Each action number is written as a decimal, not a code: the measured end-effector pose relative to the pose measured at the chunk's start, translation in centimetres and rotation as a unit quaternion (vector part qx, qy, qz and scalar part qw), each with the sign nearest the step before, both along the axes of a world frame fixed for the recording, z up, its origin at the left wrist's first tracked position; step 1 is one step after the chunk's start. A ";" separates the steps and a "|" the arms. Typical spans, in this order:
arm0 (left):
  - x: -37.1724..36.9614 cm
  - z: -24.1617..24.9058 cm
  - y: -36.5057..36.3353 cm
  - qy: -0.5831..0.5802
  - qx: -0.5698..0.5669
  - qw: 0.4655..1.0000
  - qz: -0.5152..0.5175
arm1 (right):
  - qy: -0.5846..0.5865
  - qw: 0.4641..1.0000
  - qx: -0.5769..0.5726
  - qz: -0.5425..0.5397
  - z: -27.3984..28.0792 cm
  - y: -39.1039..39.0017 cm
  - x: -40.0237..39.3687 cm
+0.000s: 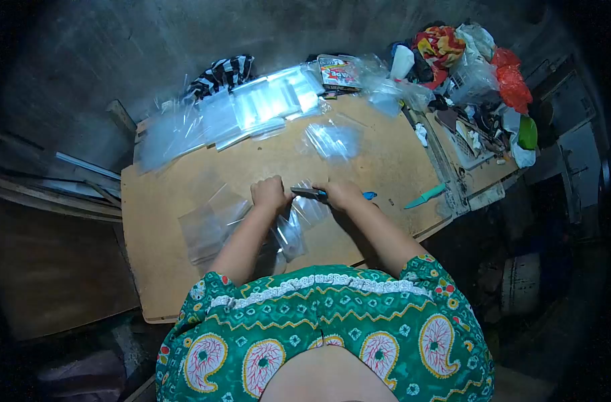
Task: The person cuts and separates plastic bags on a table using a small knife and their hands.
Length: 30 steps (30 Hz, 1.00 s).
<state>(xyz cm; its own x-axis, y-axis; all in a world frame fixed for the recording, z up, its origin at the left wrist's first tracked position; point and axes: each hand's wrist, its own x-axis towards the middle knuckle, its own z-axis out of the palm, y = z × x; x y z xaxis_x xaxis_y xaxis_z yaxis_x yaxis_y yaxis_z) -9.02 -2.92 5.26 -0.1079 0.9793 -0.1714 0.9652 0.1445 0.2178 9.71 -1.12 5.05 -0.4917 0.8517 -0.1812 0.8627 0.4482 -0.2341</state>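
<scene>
Film [311,212], presumably limp and slippery, is best held near its edge, apparently pinched by the left grip [270,193], the blue-handled cutter [306,192] being clasped by the right grip [343,195].

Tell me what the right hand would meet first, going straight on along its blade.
Most likely the left hand, just beyond the tip of the blue-handled blade in the right hand. Clear plastic shows beside that line; from this one view I cannot tell whether the tip touches the left hand.
</scene>
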 end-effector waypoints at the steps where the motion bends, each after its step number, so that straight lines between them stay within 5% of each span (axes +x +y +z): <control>1: 0.2 0.3 -0.3 0.002 0.000 1.000 0.001 | 0.002 1.000 0.000 0.001 0.2 0.4 -0.1; 3: 0.7 0.8 -1.0 0.087 0.143 0.983 -0.075 | -0.004 0.998 -0.050 0.022 0.4 1.1 -0.3; 7: 2.2 -2.2 -1.8 -0.003 0.228 0.945 -0.233 | -0.049 0.994 -0.091 0.044 0.7 2.4 -1.1; 9: 2.8 -3.3 -2.6 -0.028 0.171 0.929 -0.327 | -0.042 0.994 -0.101 0.020 0.1 2.7 -1.3; 13: 3.9 -3.8 -3.7 0.006 0.237 0.911 -0.337 | -0.052 0.995 -0.050 0.063 0.4 2.4 -1.0; 19: 3.3 -2.1 -4.5 0.029 0.082 0.947 -0.310 | 0.005 0.998 -0.052 0.045 0.3 -1.1 2.2; 20: 3.0 -3.4 -4.5 0.013 0.164 0.936 -0.311 | 0.023 0.998 -0.062 0.019 0.5 -2.1 3.0; 24: 2.9 -3.0 -4.3 -0.038 0.140 0.947 -0.286 | 0.163 0.983 -0.012 -0.086 -0.7 -6.8 6.3; 30: 3.0 -2.7 -4.1 -0.052 0.132 0.951 -0.274 | 0.187 0.977 0.012 -0.106 -1.0 -11.5 7.9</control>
<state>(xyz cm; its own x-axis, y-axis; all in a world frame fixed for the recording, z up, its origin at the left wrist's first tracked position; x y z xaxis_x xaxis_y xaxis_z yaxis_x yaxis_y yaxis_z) -6.00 -7.06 2.61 0.4359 0.8938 0.1056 0.8511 -0.4475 0.2744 17.65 -12.58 4.05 -0.3312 0.9436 -0.0018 0.7933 0.2774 -0.5419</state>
